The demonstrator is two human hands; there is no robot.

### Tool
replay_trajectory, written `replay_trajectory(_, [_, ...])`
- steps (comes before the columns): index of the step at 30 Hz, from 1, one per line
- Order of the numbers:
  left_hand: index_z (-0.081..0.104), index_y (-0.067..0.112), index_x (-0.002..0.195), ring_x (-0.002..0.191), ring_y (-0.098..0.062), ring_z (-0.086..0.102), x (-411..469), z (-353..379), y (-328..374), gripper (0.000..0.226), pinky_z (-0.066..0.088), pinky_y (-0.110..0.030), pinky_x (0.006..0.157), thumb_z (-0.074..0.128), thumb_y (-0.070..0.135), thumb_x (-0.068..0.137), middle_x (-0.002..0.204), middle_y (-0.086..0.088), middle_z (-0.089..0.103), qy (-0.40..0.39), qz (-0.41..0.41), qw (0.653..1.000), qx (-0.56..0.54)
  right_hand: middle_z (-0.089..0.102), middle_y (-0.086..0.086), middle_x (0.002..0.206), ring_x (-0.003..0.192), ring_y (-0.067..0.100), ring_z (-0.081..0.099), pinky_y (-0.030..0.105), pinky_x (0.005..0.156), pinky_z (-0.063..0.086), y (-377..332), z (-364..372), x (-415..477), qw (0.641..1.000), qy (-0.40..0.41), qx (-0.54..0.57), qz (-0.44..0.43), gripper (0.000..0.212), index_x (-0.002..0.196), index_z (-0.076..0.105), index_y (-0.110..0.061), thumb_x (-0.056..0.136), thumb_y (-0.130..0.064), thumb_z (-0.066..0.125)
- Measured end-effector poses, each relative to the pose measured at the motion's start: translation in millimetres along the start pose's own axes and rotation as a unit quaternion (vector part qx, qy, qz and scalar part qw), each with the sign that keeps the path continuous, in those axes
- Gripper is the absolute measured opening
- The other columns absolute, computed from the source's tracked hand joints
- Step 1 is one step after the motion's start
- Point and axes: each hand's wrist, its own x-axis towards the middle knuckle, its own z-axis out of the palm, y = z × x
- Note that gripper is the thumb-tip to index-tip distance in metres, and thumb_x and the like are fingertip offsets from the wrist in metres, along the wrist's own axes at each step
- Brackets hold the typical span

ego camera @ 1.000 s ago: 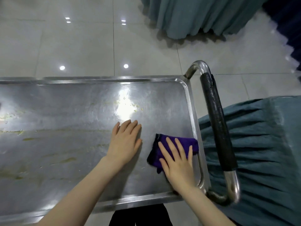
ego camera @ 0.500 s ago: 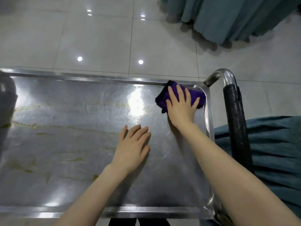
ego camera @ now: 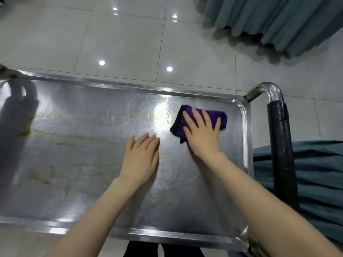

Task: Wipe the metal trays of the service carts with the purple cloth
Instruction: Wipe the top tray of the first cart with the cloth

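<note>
The purple cloth [ego camera: 221, 116] lies near the far right corner of the metal tray [ego camera: 74, 164]. The right hand [ego camera: 202, 134] presses it down with its fingers [ego camera: 196, 117] spread flat. The left hand [ego camera: 141, 160] rests flat on the tray just beside, holding nothing. Yellow streaks [ego camera: 42, 131] mark the tray's left part. A black padded handle [ego camera: 280, 145] runs along its right side.

- No readable text, labels, brands, numbers or signs anywhere in view: none on the metal tray [ego camera: 74, 112], none on the purple cloth [ego camera: 213, 115].
</note>
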Motion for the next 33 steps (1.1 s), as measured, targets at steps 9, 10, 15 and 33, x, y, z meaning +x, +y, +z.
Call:
replay_trajectory(9, [0.027,0.016,0.15,0.14,-0.019,0.029,0,-3,-15,0.061,0.018,-0.04,0.116,0.044,0.007,0.092,0.146,0.002,0.046,-0.024,-0.04,0.99,-0.131,0.019,-0.004,0.16,0.148,0.026,0.01,0.065,0.113,0.001,-41,17,-28,0.998,0.007,0.0,-0.061,0.052,0.152,0.021,-0.036,0.101,-0.043,0.029])
replay_trajectory(10, [0.027,0.015,0.15,0.14,-0.019,0.03,-1,-4,-17,0.061,0.019,-0.039,0.115,0.044,0.005,0.092,0.145,0.0,0.048,-0.018,-0.038,0.99,-0.131,0.023,-0.003,0.159,0.148,0.028,0.014,0.066,0.113,0.005,-44,25,-57,0.995,0.004,-0.007,-0.095,0.053,0.151,0.025,-0.035,0.1,-0.043,0.03])
replay_trajectory(15, [0.029,0.016,0.15,0.141,-0.021,0.029,-7,-4,-21,0.057,0.017,-0.037,0.116,0.041,0.007,0.095,0.143,-0.005,0.049,-0.017,-0.021,0.995,-0.095,0.033,-0.003,0.155,0.143,0.029,0.029,0.066,0.11,0.018,-47,52,-149,0.985,-0.024,-0.015,-0.17,0.054,0.148,0.034,-0.034,0.095,-0.043,0.041])
replay_trajectory(33, [0.054,0.01,0.134,0.127,-0.027,0.048,-86,0,-32,0.048,0.037,-0.043,0.107,0.043,0.019,0.088,0.143,-0.007,0.048,0.005,-0.046,0.997,-0.063,0.029,-0.002,0.157,0.145,0.029,0.023,0.066,0.112,0.012,-70,52,-113,0.988,0.026,-0.019,-0.151,0.054,0.149,0.032,-0.035,0.097,-0.043,0.043])
